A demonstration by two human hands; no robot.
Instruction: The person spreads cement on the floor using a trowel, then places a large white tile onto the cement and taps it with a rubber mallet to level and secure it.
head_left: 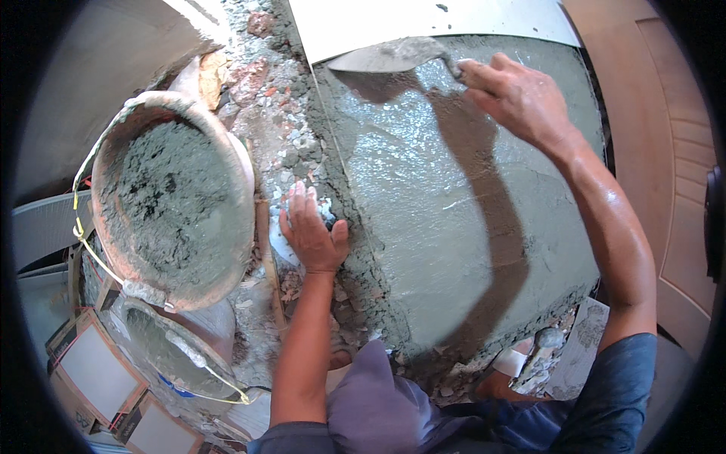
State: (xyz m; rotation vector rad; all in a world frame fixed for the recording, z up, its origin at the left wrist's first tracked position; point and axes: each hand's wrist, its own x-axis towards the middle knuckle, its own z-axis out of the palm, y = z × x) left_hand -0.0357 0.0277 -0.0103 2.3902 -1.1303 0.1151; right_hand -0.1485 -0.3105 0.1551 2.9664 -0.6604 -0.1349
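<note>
My right hand [518,98] grips the handle of a trowel [389,57] at the far side of a wet grey mortar bed [408,250]. The trowel's blade points left, close to the edge of a white tile [431,19], and casts a shadow on the mortar along with my arm. Whether the blade touches the surface is hard to tell. With fingers stretched and thumb apart, my left hand [314,234] is over the rubble strip just left of the mortar, holding nothing. A thin string [331,125] runs along the bed's left side.
To the left stands a large bucket [246,174] of mortar, with a smaller bucket [136,310] nearer me. Boxes [94,371] lie at the lower left. A wooden door panel [643,151] borders the right side. Broken rubble [249,72] lines the ground between bucket and mortar bed.
</note>
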